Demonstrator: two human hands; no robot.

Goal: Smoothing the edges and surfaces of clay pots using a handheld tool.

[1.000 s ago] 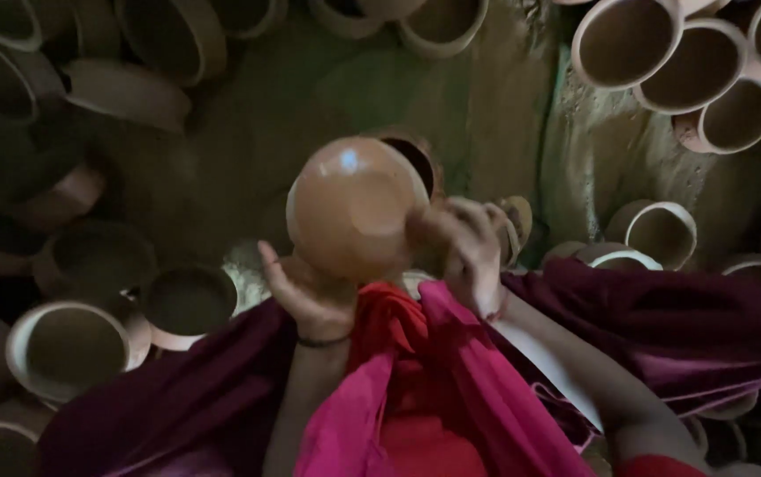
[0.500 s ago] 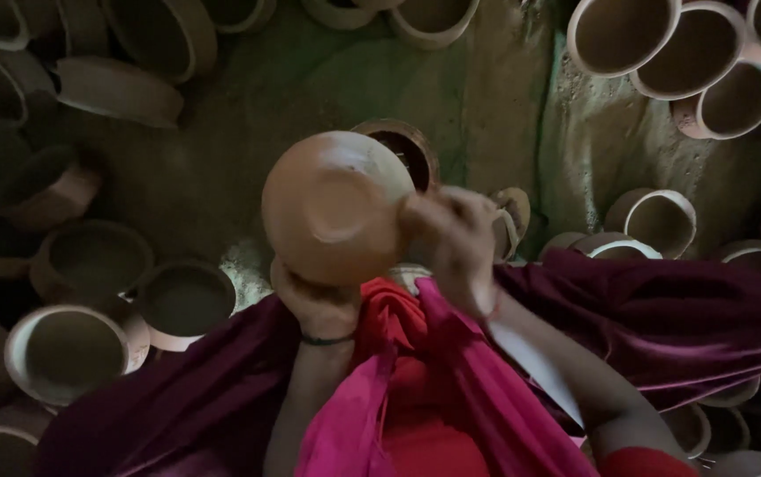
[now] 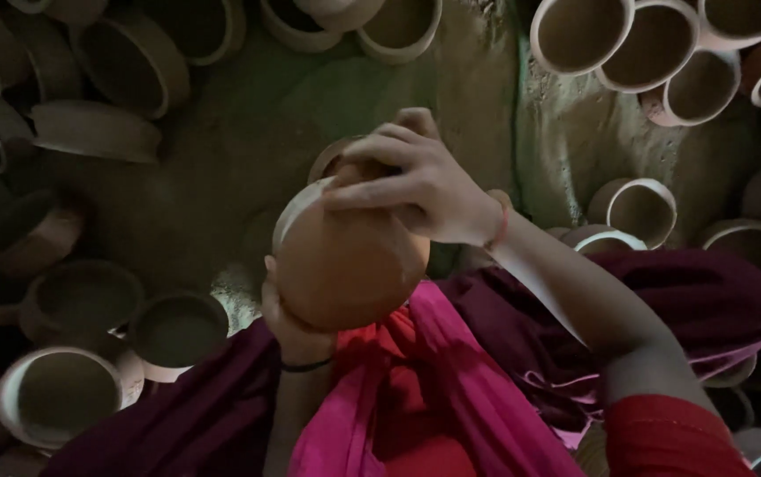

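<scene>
Both hands (image 3: 416, 190) around clay pot (image 3: 345, 265)

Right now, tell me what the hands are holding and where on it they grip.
A round clay pot. The left hand cups its rounded underside from below; the right hand lies over the top, fingers spread across the rim end.

dim, soft and slightly blurred; left side sinks into shadow; brighter light falls on the upper right.
</scene>
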